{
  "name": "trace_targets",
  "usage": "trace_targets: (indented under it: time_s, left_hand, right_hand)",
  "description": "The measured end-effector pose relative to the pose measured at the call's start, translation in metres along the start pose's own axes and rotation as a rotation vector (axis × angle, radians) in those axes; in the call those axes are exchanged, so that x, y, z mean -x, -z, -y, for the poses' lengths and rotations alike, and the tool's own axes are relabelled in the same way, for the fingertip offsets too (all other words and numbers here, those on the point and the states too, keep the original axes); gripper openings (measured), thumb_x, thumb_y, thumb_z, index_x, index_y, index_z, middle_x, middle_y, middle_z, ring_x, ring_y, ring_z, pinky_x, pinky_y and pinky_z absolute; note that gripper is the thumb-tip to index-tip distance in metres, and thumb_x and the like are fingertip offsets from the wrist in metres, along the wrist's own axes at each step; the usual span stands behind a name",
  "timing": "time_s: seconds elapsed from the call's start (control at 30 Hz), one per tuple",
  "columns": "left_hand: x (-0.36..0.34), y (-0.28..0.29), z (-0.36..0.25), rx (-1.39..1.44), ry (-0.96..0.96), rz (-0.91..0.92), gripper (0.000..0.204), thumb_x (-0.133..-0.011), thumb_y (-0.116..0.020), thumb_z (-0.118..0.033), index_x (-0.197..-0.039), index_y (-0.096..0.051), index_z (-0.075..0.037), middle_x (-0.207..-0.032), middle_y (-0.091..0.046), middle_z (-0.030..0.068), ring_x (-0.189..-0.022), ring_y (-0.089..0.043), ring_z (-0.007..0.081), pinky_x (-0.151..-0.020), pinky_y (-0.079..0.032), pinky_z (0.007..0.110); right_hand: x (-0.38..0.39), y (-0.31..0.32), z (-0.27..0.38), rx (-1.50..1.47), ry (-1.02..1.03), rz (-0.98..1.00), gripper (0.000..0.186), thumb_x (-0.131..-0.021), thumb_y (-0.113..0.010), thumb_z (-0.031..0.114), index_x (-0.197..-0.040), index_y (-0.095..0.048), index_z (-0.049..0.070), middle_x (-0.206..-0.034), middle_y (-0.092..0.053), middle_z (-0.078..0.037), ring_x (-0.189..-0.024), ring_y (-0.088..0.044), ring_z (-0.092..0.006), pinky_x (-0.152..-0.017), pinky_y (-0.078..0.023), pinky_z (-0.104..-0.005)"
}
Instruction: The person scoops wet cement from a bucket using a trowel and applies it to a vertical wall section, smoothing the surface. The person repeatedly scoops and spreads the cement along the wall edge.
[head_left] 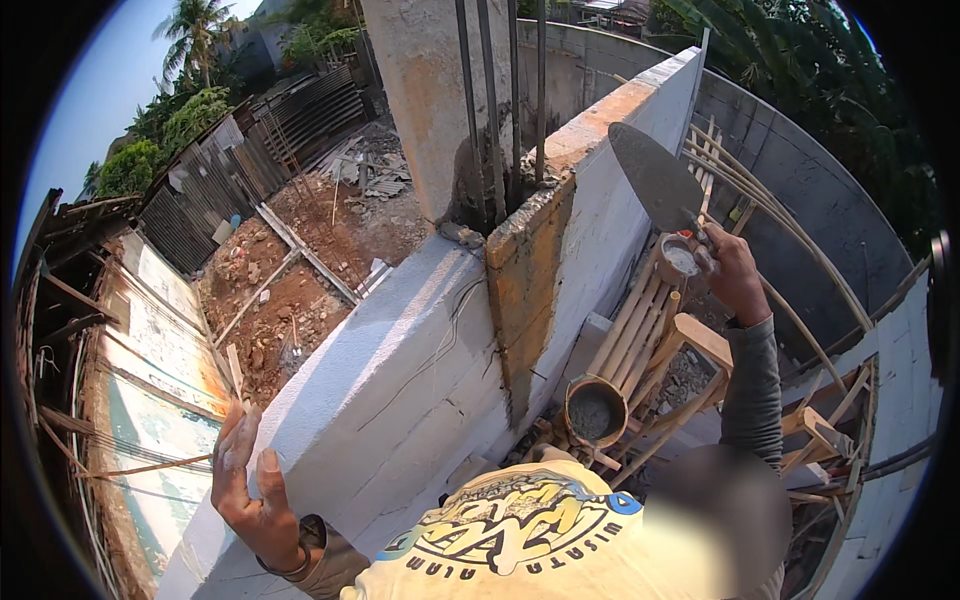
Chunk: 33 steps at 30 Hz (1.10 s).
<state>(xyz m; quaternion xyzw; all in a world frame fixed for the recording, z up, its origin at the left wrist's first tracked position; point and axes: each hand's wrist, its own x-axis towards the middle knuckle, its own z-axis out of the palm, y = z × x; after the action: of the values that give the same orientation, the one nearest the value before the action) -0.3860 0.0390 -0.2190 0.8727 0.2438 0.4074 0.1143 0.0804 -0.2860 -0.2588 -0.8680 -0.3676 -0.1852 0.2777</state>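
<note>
My right hand (732,275), in a grey sleeve, is closed round the handle of a trowel (655,180), its broad pointed blade raised beside the white block wall (385,310). A round container (678,258) with pale grey content shows just beside that hand; whether they touch I cannot tell. At the lower left my left hand (255,490) is open, fingers stretched upward, by the wall's near end. It holds nothing. Between the hands, a stained formwork board (530,285) stands against the wall below several upright steel bars (490,110) and a rough concrete column (425,100).
A bucket of grey mix (595,412) stands low on the right, among bamboo poles (635,335) and wooden scaffold pieces (703,342). Left of the wall the ground drops to reddish rubble (265,290). A curved grey wall (800,190) runs behind on the right.
</note>
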Motion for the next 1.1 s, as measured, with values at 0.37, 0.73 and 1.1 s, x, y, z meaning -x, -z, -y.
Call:
trace_targets:
  time_s: [0.37, 0.73, 1.1]
  left_hand:
    - [0.002, -0.008, 0.006, -0.084, 0.120, 0.145, 0.048, -0.085, -0.069, -0.020, -0.130, -0.061, -0.004, -0.129, -0.060, 0.0219, -0.125, -0.054, 0.0373, -0.106, -0.040, 0.044]
    - [0.001, -0.012, 0.009, -0.006, 0.020, 0.048, 0.043, -0.084, -0.071, -0.022, -0.123, -0.065, -0.003, -0.124, -0.063, 0.0228, -0.119, -0.058, 0.0379, -0.102, -0.043, 0.045]
    - [0.002, -0.011, 0.008, -0.009, 0.030, 0.006, 0.032, -0.089, -0.065, -0.016, -0.118, -0.066, -0.001, -0.120, -0.066, 0.0199, -0.118, -0.061, 0.0334, -0.104, -0.043, 0.047]
  right_hand:
    - [-0.138, 0.054, 0.128, 0.822, 0.495, 0.274, 0.011, -0.077, -0.068, 0.015, -0.084, -0.068, 0.007, -0.084, -0.067, -0.012, -0.082, -0.067, -0.0298, -0.076, -0.051, -0.0450]
    - [-0.043, 0.073, 0.103, 0.610, 0.097, 0.164, 0.012, -0.080, -0.060, 0.004, -0.091, -0.060, -0.001, -0.091, -0.065, -0.022, -0.094, -0.063, -0.0398, -0.081, -0.050, -0.0467]
    - [0.047, 0.034, 0.041, 0.224, -0.062, 0.073, 0.015, -0.089, -0.062, 0.011, -0.086, -0.054, -0.001, -0.077, -0.059, -0.022, -0.071, -0.062, -0.0358, -0.068, -0.049, -0.0420]
